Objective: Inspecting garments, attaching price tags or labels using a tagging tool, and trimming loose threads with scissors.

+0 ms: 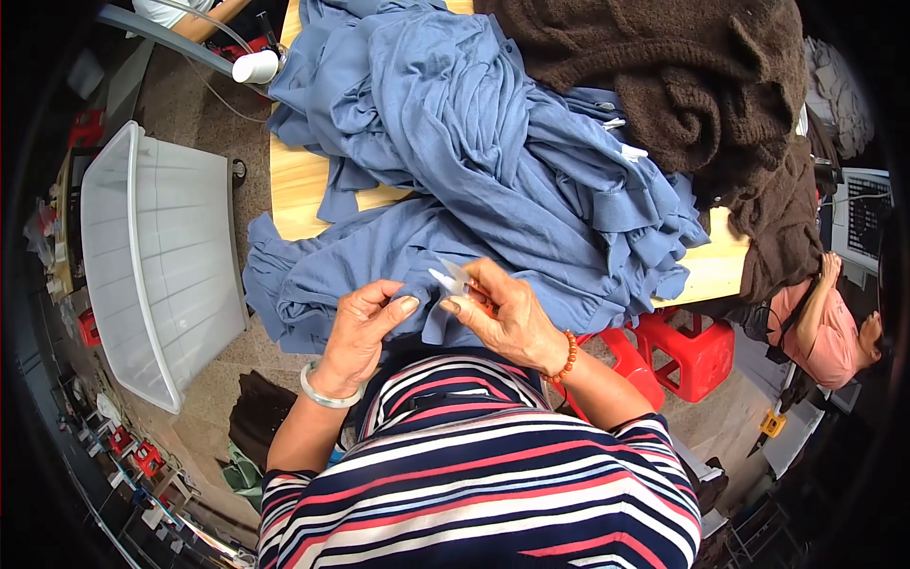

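A heap of blue knit garments [455, 123] covers much of the wooden table and hangs over its near edge toward me. My left hand [355, 332], with a pale bangle at the wrist, pinches a bit of the blue cloth between thumb and forefinger. Close beside it, my right hand [517, 318] is closed around thread snips [453, 277]. Their two pale tips point up and left, just over the cloth, and a bit of orange shows inside the fingers. A beaded bracelet circles that wrist. Whether the tips touch the cloth, I cannot tell.
Dark brown knitwear [664, 57] is piled at the table's far right. A large white bin [185, 256] stands on the left, a thread cone [256, 66] at the far left. Red stools [687, 351] are by the near right edge. A person in pink [825, 332] is at the right.
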A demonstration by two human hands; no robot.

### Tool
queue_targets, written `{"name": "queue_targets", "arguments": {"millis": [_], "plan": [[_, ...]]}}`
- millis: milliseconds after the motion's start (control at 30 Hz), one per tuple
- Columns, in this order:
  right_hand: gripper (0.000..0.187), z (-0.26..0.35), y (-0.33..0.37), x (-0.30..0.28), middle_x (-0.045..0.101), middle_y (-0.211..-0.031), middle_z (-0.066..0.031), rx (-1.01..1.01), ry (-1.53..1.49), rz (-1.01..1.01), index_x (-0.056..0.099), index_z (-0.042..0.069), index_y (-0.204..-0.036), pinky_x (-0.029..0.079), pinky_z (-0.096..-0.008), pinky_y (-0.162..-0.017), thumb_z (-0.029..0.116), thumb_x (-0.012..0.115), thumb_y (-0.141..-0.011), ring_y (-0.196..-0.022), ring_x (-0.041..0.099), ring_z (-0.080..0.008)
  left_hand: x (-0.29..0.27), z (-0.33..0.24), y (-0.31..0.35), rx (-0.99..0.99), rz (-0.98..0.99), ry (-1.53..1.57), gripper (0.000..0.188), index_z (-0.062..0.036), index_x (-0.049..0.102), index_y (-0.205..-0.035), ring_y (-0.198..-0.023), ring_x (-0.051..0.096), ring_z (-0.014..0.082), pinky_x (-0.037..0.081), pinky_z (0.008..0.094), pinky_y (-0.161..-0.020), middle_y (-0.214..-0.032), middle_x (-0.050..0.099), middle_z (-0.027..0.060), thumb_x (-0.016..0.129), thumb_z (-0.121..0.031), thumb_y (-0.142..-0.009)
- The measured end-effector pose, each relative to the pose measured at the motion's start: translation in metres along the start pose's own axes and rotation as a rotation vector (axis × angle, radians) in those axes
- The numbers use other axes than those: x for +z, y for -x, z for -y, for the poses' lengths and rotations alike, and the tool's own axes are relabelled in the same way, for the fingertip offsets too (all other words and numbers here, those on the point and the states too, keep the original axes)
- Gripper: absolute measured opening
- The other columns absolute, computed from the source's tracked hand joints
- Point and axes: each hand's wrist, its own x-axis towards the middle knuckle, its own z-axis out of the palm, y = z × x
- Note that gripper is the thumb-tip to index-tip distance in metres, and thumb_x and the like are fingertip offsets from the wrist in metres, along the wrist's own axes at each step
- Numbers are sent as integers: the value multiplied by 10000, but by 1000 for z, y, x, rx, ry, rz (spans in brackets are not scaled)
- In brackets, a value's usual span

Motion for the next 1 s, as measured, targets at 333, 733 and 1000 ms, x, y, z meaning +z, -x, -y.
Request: {"name": "queue_targets", "arguments": {"millis": [333, 733, 1000], "plan": [[188, -16, -13, -7, 370, -630, 85, 170, -349, 85, 591, 27, -815, 277, -207, -534, 172, 692, -882, -609, 314, -22, -15, -20, -2, 12, -31, -645, 236, 38, 625, -1077, -765, 563, 40, 462, 194, -696, -891, 648, -6, 680, -45, -862], [311, -11, -26, -6, 558, -692, -113, -19, 204, -141, 582, -5, -1021, 449, -329, -590, 216, 707, -843, -595, 532, -229, -12, -7, 1, -91, -2, 90, 172, 27, 639, -1067, -861, 608, 73, 474, 203, -800, -965, 673, 44, 613, -47, -914], [267, 14, -10, 6, 596, -726, -160, -160, 307, 71, 528, 22, -897, 460, -441, -580, 263, 641, -876, -678, 605, -359, -7, -9, 2, -67, -53, 147, 174, 31, 641, -1064, -856, 608, 75, 472, 206, -796, -975, 679, 54, 599, -70, -929]]}}
